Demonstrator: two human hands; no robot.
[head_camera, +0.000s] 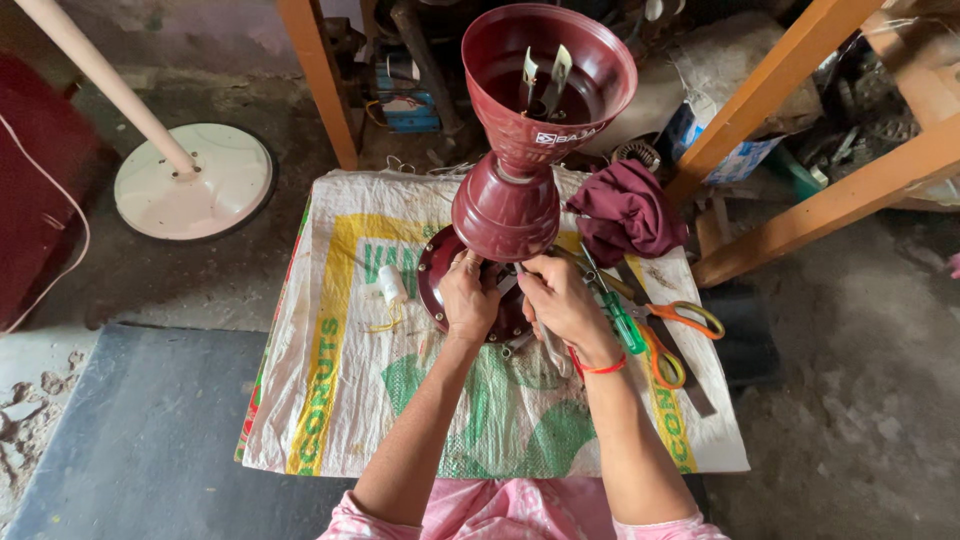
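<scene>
Left hand (468, 298) clasped on round maroon fan base (440, 290), upright on sack-covered surface (330, 400). Right hand (560, 300) clenched around thin tool at the base. Green screwdriver (622, 322) and orange scissors (670, 335) just beside right hand.

Repair workshop: bare concrete floor (860, 420), woven sack (340, 400) as work mat, screwdriver (620, 315), scissors (675, 335), fan stand (190, 175), cluttered wooden frame (800, 90)
</scene>
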